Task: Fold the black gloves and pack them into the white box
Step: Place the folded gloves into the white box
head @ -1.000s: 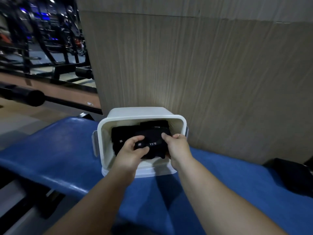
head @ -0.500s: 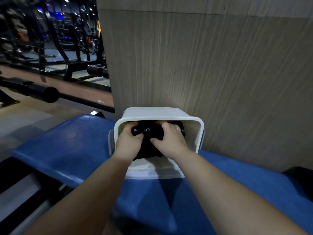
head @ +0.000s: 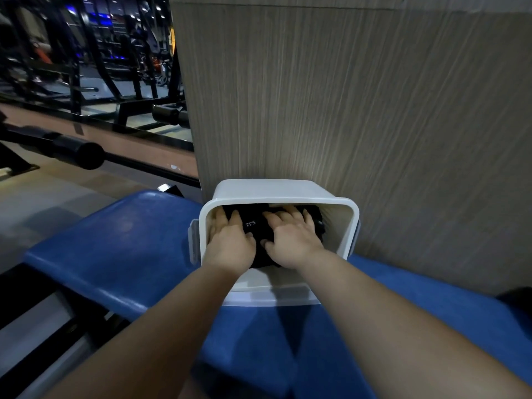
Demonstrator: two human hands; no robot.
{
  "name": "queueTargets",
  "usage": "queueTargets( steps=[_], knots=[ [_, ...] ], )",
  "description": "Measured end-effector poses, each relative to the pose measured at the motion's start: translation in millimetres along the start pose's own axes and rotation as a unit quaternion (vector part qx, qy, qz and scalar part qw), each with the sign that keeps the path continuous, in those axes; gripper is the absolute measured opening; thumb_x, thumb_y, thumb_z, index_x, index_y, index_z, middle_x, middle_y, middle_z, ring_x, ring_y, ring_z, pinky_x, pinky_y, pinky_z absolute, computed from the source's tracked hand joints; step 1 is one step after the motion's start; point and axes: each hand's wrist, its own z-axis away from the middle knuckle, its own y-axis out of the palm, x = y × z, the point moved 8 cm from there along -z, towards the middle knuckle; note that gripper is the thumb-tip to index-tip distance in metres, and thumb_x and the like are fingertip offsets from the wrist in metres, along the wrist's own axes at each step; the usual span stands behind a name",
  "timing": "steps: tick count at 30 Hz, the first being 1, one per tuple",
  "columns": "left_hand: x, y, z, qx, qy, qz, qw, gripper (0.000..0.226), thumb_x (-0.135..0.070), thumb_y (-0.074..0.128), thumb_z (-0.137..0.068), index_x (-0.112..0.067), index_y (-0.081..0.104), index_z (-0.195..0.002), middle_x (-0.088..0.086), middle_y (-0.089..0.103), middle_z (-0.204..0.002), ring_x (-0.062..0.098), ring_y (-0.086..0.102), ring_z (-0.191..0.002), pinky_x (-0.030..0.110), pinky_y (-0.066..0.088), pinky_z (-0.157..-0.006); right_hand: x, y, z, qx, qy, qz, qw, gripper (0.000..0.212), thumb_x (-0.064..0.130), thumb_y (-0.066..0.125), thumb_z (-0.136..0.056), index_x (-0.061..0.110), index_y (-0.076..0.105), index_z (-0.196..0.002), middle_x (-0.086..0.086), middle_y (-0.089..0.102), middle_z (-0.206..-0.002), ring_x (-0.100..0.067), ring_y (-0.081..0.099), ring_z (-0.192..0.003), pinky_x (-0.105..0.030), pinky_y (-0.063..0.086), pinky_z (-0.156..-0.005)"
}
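- Head view: left hand (head: 230, 243) and right hand (head: 292, 240) lie flat, fingers spread, palms down on the black gloves (head: 253, 226), gripping nothing.
- Gloves sit folded inside the white box (head: 345, 226), white lettering showing between the hands.
- Box rests on the blue table (head: 115, 254), against a wood-grain wall (head: 345, 110).

I see my two forearms, both bare from the lower edge of the picture to the wrists, with no sleeve on them. My bare left hand (head: 230, 243) and my bare right hand (head: 292, 237) wear nothing: no glove, ring, watch or band on either.
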Motion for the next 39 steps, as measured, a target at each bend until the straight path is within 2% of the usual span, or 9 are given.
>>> queueTargets(
  steps=[3,4,8,14,18,26,31,35,39],
  knots=[
    [-13.2,-4.9,2.9,-0.044,0.051,-0.074,0.995,0.058,-0.028,0.045,-0.095,-0.015,0.027,-0.148,0.009,0.012,-0.158,0.029,0.004,-0.145,0.037,0.001,-0.117,-3.1,2.0,1.7,-0.009,-0.003,-0.002,1.000,0.063,0.043,0.048,-0.092,0.027,0.026,-0.149,-0.004,0.034,-0.148,-0.024,0.016,-0.142,-0.047,0.002,-0.119],
    [-18.0,-5.9,3.3,-0.054,0.068,-0.084,0.993,0.058,-0.028,0.045,-0.095,-0.015,0.027,-0.148,0.009,0.018,-0.157,0.029,0.008,-0.145,0.037,0.001,-0.116,-4.5,1.8,2.6,-0.014,-0.004,-0.001,1.000,0.063,0.044,0.048,-0.092,0.027,0.027,-0.149,-0.005,0.034,-0.148,-0.025,0.018,-0.141,-0.046,0.002,-0.118],
    [-32.6,-3.5,-2.8,-0.062,0.122,-0.103,0.985,0.048,-0.032,0.037,-0.099,-0.020,0.033,-0.145,0.009,0.043,-0.145,0.028,0.032,-0.136,0.039,0.021,-0.115,-11.8,-2.2,6.1,-0.041,0.012,-0.012,0.999,0.054,0.043,0.040,-0.096,0.027,0.030,-0.147,-0.006,0.033,-0.147,-0.025,0.021,-0.140,-0.047,-0.001,-0.119],
    [-22.1,15.6,-23.6,-0.012,0.104,-0.178,0.978,0.048,-0.039,0.026,-0.101,-0.030,0.027,-0.148,-0.001,0.030,-0.154,0.025,0.019,-0.143,0.044,0.015,-0.117,-32.8,-0.3,7.7,-0.036,0.071,-0.034,0.996,0.047,0.041,0.026,-0.102,0.033,0.027,-0.148,0.003,0.023,-0.156,-0.017,0.009,-0.146,-0.053,-0.004,-0.117],
    [-10.6,27.6,-23.2,0.022,0.083,-0.190,0.978,0.048,-0.040,0.023,-0.101,-0.034,0.023,-0.149,-0.001,0.019,-0.159,0.026,0.010,-0.146,0.043,0.008,-0.119,-38.9,8.7,4.5,-0.016,0.075,-0.041,0.996,0.047,0.042,0.025,-0.102,0.036,0.025,-0.148,0.006,0.023,-0.157,-0.016,0.007,-0.147,-0.056,0.001,-0.116],
    [0.2,41.1,-23.8,0.040,0.082,-0.187,0.978,0.047,-0.042,0.021,-0.102,-0.037,0.023,-0.148,-0.005,0.017,-0.159,0.023,0.007,-0.147,0.040,0.004,-0.119,-42.3,19.1,5.4,-0.001,0.066,-0.052,0.997,0.046,0.043,0.026,-0.102,0.037,0.025,-0.147,0.007,0.022,-0.157,-0.015,0.006,-0.146,-0.053,0.002,-0.117],
    [0.0,39.9,-24.9,0.044,0.084,-0.182,0.979,0.047,-0.043,0.021,-0.101,-0.037,0.024,-0.148,-0.005,0.019,-0.159,0.022,0.008,-0.146,0.040,0.005,-0.119,-43.1,17.5,5.3,0.001,0.066,-0.056,0.996,0.046,0.043,0.026,-0.102,0.037,0.025,-0.147,0.007,0.021,-0.157,-0.015,0.007,-0.146,-0.052,0.003,-0.117],
    [-9.5,29.1,-27.3,0.043,0.096,-0.176,0.979,0.049,-0.046,0.026,-0.100,-0.034,0.027,-0.148,-0.002,0.027,-0.156,0.025,0.015,-0.145,0.042,0.012,-0.118,-42.3,9.8,5.7,-0.001,0.067,-0.067,0.995,0.047,0.044,0.027,-0.101,0.037,0.025,-0.148,0.008,0.022,-0.157,-0.016,0.008,-0.146,-0.052,0.006,-0.116],
    [-24.0,10.4,-20.1,-0.006,0.124,-0.153,0.980,0.048,-0.044,0.033,-0.099,-0.030,0.034,-0.145,0.000,0.042,-0.147,0.024,0.030,-0.139,0.044,0.020,-0.115,-39.3,-12.1,14.3,-0.041,0.055,-0.078,0.995,0.046,0.042,0.029,-0.101,0.035,0.030,-0.146,0.006,0.030,-0.153,-0.019,0.017,-0.142,-0.052,0.011,-0.114]
  ],
)
